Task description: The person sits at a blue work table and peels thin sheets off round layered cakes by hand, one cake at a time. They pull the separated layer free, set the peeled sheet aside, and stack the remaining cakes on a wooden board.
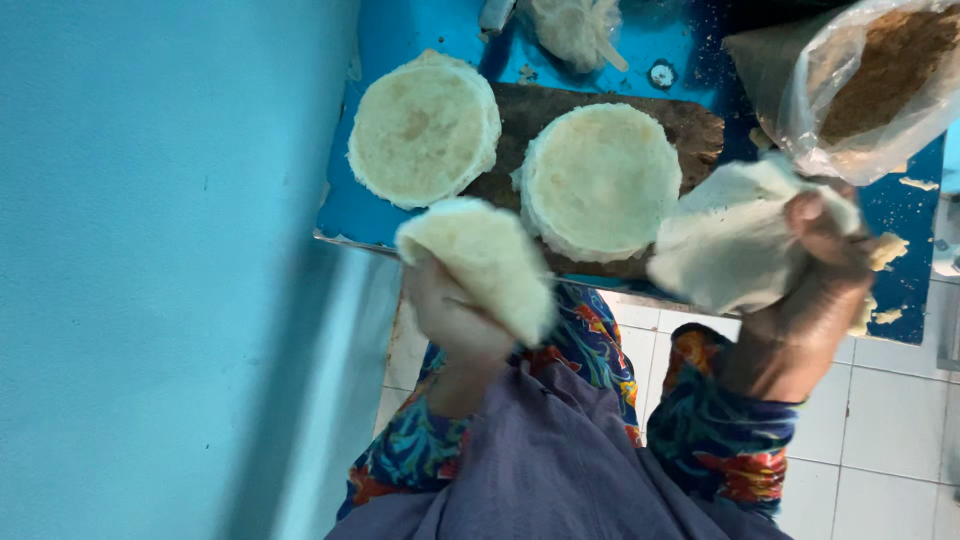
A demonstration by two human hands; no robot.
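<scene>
Here, your left hand [450, 315] is closed in a pinch on a folded flatbread wrapper [485, 262], fingers pressed together under its lower edge, holding it in the air just at the near rim of the blue table [400, 30]. Your right hand [815, 255] grips a second folded wrapper [725, 240] at about 3 o'clock from the first, thumb clamped over the top fold. Two stacks of round wrappers sit ahead: the left stack [425, 128] at 11 o'clock of your left hand, half on the dark wooden board [690, 125], and the middle stack [600, 178] at 12 o'clock, fully on the board. A clear bag of brown powder [885, 75] leans at 1 o'clock of your right hand, very near it. Risks, as I judge them: both wrappers hang past the table edge, so a slack pinch drops one onto the tiled floor [890, 420]; thin dough may tear under a tight grip; a raised right hand could nudge the bag and spill powder.
</scene>
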